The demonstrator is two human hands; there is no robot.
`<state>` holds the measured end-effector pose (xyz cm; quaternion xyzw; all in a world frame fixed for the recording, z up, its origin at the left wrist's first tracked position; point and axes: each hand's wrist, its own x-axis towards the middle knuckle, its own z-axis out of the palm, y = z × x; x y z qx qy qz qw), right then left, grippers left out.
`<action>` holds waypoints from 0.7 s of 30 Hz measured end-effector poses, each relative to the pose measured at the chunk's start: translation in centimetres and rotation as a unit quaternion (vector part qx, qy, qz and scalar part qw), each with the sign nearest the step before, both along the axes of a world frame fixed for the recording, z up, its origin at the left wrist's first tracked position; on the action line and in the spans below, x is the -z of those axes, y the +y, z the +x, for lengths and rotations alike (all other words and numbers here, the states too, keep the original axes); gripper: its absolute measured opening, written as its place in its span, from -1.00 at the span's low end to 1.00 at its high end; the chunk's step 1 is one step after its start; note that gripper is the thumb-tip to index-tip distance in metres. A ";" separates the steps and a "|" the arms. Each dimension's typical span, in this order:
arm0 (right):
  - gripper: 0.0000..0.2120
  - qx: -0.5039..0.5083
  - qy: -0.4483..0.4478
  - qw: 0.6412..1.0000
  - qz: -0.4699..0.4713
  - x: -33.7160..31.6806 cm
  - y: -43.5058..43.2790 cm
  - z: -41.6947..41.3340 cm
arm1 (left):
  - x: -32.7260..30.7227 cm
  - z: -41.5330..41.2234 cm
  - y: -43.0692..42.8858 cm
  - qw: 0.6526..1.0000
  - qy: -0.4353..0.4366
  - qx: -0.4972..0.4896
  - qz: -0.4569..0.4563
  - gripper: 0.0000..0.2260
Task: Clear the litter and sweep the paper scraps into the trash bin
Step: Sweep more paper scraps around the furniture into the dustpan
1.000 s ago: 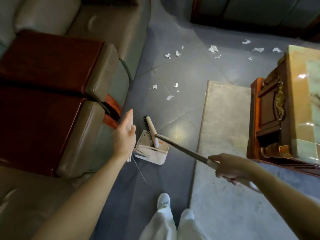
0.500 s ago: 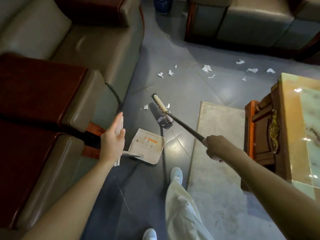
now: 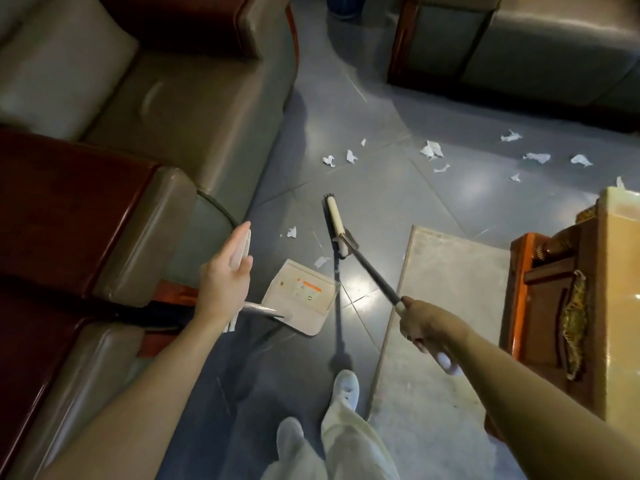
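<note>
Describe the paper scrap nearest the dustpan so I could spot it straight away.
Start at the grey sofa on the left, then drop to the white dustpan on the floor beside it. The scrap lies just off the pan's far edge, beside the broom head; the other scraps lie farther out.

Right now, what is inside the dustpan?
Only an orange label shows inside the dustpan, no paper scraps; the nearest scrap lies outside its lip. The left hand covers part of its handle.
</note>
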<state>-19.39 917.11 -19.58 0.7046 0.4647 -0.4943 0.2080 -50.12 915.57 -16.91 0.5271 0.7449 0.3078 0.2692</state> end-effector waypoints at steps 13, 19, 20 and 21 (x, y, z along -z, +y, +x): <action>-0.42 -0.082 0.057 0.989 -0.108 -11.1 1.4 1.5 | -0.2 -1.7 1.3 1.000 0.014 0.017 0.001 -0.53; -0.50 -0.075 0.044 0.995 -0.045 -11.4 5.3 -3.0 | -1.5 -5.5 1.8 1.000 -0.003 0.005 0.006 -0.52; -0.58 -0.077 0.033 0.996 -0.028 -11.0 6.3 -4.1 | -1.6 -6.1 2.1 1.000 -0.006 0.000 0.006 -0.52; -0.65 -0.075 0.024 0.997 -0.013 -10.5 7.3 -5.3 | -1.6 -6.8 2.5 1.000 -0.014 -0.007 0.006 -0.52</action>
